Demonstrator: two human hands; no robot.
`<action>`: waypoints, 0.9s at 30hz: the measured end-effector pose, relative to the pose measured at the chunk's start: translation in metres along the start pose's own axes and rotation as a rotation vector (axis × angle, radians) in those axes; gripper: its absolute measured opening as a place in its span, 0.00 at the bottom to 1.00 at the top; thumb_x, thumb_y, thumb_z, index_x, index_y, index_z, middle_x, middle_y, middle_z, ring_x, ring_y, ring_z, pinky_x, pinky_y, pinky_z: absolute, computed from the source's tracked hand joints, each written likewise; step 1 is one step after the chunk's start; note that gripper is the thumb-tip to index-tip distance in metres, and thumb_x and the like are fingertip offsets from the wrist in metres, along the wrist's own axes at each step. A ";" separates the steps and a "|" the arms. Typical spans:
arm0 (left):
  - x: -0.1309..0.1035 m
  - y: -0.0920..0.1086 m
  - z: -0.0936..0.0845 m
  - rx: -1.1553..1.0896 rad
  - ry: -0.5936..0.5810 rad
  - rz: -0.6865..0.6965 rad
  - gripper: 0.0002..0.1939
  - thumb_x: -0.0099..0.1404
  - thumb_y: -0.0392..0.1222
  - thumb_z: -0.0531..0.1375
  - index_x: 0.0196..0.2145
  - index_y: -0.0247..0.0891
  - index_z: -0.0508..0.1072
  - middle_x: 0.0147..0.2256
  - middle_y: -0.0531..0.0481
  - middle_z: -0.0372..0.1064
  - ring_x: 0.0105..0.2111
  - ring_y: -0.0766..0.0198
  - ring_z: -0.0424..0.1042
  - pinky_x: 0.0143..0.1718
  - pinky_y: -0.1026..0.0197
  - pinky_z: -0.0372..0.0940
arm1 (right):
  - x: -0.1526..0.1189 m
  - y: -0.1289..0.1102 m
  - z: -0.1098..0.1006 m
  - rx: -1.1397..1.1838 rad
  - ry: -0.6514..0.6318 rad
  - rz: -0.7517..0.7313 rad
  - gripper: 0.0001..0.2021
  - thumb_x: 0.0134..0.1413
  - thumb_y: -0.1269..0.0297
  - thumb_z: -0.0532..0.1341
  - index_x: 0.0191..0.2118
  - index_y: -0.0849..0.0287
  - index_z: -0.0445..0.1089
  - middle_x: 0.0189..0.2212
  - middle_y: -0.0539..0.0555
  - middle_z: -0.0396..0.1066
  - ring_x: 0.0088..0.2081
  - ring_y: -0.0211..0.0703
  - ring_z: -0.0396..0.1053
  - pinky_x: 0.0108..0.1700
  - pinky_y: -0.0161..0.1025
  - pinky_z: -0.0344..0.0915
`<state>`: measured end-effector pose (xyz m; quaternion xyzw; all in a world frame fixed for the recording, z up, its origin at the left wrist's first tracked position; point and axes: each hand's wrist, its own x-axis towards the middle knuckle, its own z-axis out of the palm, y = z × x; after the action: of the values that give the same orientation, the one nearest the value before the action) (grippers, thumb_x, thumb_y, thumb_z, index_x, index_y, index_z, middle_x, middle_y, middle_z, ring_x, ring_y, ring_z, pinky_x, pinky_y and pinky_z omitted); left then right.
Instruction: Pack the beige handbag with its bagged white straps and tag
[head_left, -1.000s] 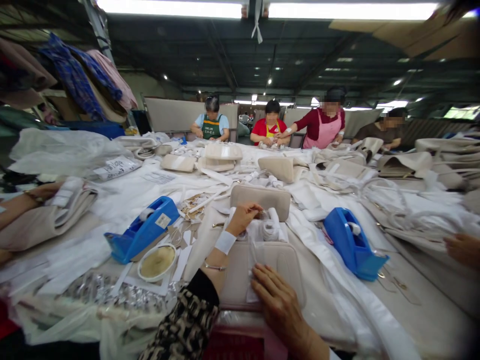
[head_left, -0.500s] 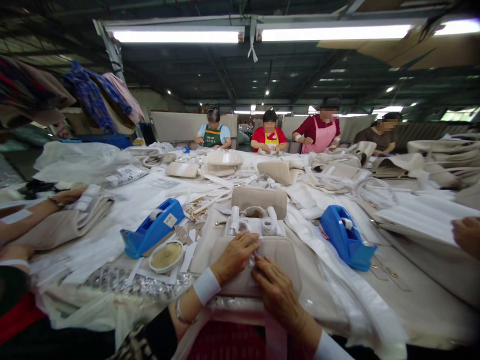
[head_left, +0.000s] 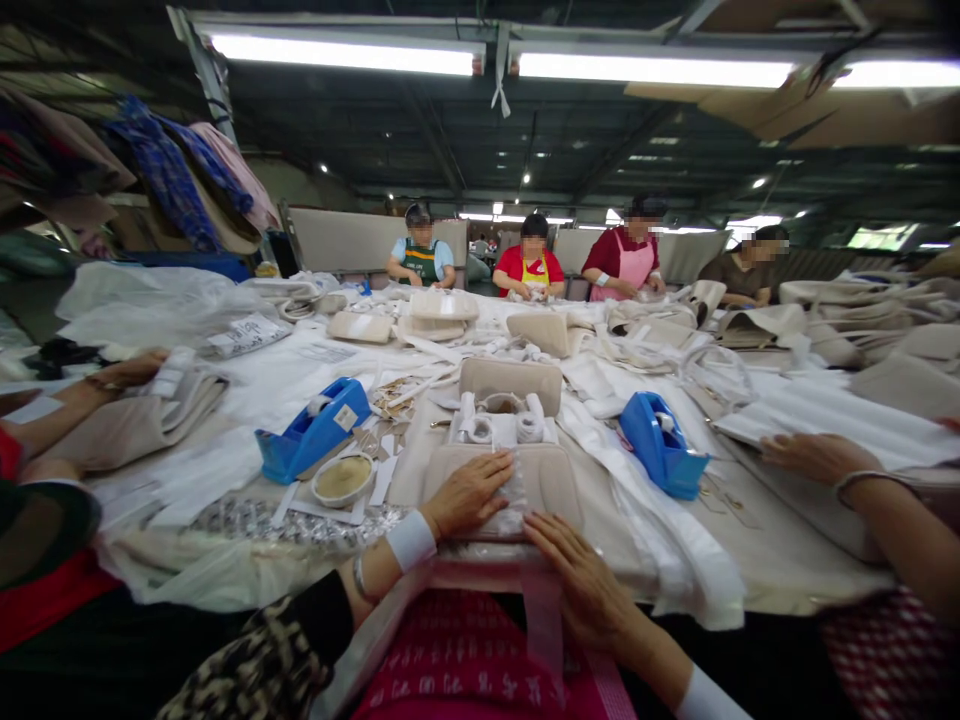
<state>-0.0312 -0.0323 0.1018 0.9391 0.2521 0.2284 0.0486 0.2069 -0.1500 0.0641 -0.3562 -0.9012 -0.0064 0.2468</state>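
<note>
A beige handbag [head_left: 551, 475] lies in front of me, its front panel toward me and a beige flap [head_left: 510, 383] raised behind. Between them are white-wrapped parts [head_left: 531, 420]. My left hand [head_left: 471, 493] rests flat on the front panel, fingers stretched out together. My right hand [head_left: 581, 572] is open at the bag's near edge, its fingertips by a clear strip [head_left: 515, 495] that runs down the panel. A translucent white strip [head_left: 541, 610] hangs below the table edge near my right hand.
Blue tape dispensers stand left [head_left: 315, 430] and right [head_left: 661, 445]. A small bowl of yellowish paste [head_left: 343, 480] sits by the left one. Co-workers' hands reach in at left [head_left: 131, 370] and right [head_left: 817, 455]. Several people work across the table amid beige pieces.
My right hand has drawn back toward me, away from my left. My left hand now lies flatter on the panel. The right co-worker's hand has reached farther in over the white sheet.
</note>
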 end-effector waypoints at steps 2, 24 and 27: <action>-0.001 0.001 -0.001 0.002 0.003 -0.004 0.28 0.65 0.39 0.60 0.61 0.34 0.61 0.63 0.38 0.56 0.65 0.54 0.53 0.66 0.48 0.52 | -0.015 -0.004 0.005 -0.104 0.021 -0.046 0.42 0.41 0.83 0.47 0.68 0.60 0.49 0.68 0.62 0.47 0.68 0.54 0.44 0.63 0.61 0.57; -0.009 0.003 -0.002 0.041 0.023 0.093 0.30 0.60 0.45 0.64 0.59 0.39 0.66 0.63 0.39 0.56 0.64 0.47 0.54 0.65 0.44 0.49 | -0.003 -0.057 0.012 -0.160 0.277 -0.213 0.14 0.64 0.76 0.49 0.39 0.59 0.71 0.40 0.56 0.76 0.42 0.45 0.72 0.43 0.45 0.72; -0.008 0.002 0.002 0.012 -0.006 0.113 0.29 0.62 0.44 0.62 0.60 0.37 0.65 0.60 0.38 0.60 0.61 0.49 0.58 0.65 0.45 0.48 | -0.010 -0.059 0.010 -0.186 0.273 -0.171 0.11 0.65 0.74 0.51 0.40 0.59 0.71 0.41 0.56 0.76 0.37 0.45 0.70 0.39 0.44 0.69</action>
<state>-0.0359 -0.0375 0.0976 0.9528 0.1997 0.2266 0.0307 0.1708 -0.1984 0.0610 -0.2953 -0.8819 -0.1587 0.3313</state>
